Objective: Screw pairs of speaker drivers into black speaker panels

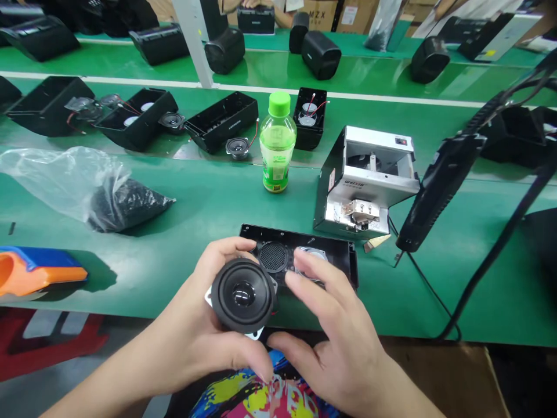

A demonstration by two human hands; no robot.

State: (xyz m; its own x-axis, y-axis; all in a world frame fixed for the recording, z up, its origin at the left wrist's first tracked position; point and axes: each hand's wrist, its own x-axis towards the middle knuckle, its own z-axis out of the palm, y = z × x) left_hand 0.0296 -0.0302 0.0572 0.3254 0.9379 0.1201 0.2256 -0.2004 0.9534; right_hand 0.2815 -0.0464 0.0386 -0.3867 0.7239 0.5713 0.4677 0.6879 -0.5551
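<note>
My left hand (198,337) is closed around a round black speaker driver (242,295), cone facing up, held just above the near table edge. My right hand (335,331) hovers beside it with fingers spread, fingertips over a black speaker front panel (339,255) lying flat on the green table. That panel shows a round mesh grille (273,256) and a second driver partly hidden under my right fingers.
A green bottle (277,142) stands mid-table. A silver metal machine (368,177) sits to the right, with a black hanging power tool (439,186) and cables beside it. A plastic bag of black parts (104,194) lies left. Open black speaker housings (221,121) line the conveyor behind.
</note>
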